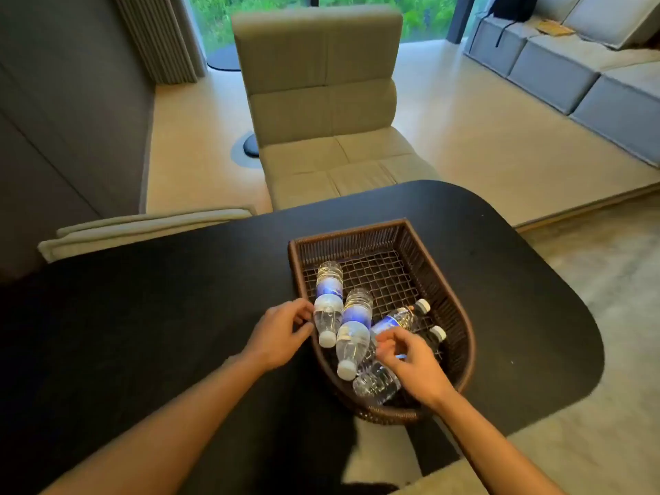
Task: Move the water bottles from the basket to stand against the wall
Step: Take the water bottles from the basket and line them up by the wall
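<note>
A brown woven basket [403, 241] sits on the black table [178, 298] and holds several clear water bottles with blue labels, all lying down. The leftmost bottle [328, 298] leans on the basket's left rim, white cap toward me. A second bottle [353, 330] lies beside it. A third [378, 382] lies at the near end, partly under my right hand. My left hand [282, 337] is at the left rim, fingers apart, fingertips touching the leftmost bottle. My right hand [410, 362] hovers over the bottles with fingers curled loosely, holding nothing that I can see.
A beige chair [321, 112] faces the table's far edge, and another chair back [143, 226] shows at the left. The dark grey wall [64, 119] rises at the left. A grey sofa [571, 76] stands at the back right. Two dark-capped bottles [421, 309] lie in the basket.
</note>
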